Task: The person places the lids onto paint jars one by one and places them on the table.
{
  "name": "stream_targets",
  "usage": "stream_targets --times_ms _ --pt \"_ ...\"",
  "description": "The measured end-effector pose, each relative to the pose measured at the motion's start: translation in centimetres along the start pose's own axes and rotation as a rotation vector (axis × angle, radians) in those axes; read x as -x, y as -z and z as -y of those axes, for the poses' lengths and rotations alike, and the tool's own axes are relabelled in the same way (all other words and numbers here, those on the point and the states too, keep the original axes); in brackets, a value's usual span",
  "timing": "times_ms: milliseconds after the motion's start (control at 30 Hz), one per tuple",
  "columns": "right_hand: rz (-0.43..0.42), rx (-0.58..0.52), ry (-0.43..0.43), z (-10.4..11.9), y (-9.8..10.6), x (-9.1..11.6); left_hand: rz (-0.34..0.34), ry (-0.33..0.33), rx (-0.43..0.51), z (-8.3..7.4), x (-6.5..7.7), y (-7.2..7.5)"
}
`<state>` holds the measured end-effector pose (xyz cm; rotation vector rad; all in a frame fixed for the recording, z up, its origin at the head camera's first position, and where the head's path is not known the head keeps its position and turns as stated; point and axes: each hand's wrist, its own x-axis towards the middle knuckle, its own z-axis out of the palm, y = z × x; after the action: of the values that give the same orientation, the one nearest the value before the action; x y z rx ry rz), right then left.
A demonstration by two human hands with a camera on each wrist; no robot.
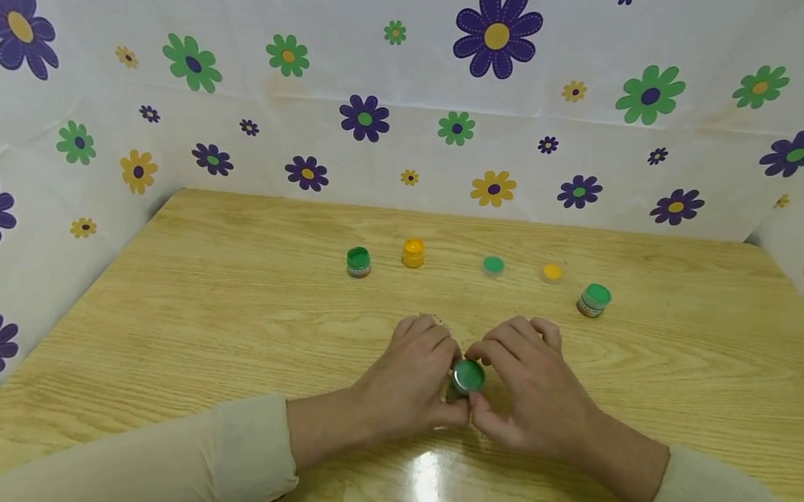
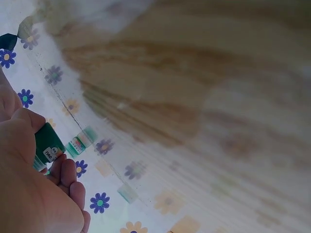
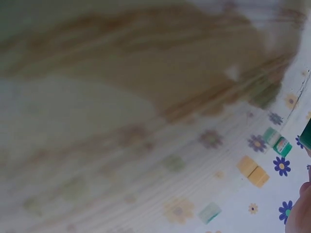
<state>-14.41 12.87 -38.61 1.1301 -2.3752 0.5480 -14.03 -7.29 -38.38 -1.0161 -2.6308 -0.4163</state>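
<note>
A small green paint jar is between both hands above the front middle of the table, its green top facing up. My left hand grips its left side, thumb at the near side and fingers at the far side. On its right side my right hand pinches the rim with thumb and curled forefinger. The left wrist view shows the held jar's labelled side between the thumb and fingers. Only an edge of the jar and part of the right hand show in the right wrist view.
Farther back stand an uncapped green jar and an uncapped yellow jar. A green lid and a yellow lid lie right of them. Another green jar, apparently lidded, stands farther right. A flower-printed cloth surrounds the glossy wooden table.
</note>
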Motion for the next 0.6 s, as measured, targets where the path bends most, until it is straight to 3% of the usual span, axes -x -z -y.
stream_targets --times_ms 600 --pt "-0.014 0.016 -0.006 -0.13 -0.28 0.05 0.015 0.005 0.005 0.06 0.03 -0.07"
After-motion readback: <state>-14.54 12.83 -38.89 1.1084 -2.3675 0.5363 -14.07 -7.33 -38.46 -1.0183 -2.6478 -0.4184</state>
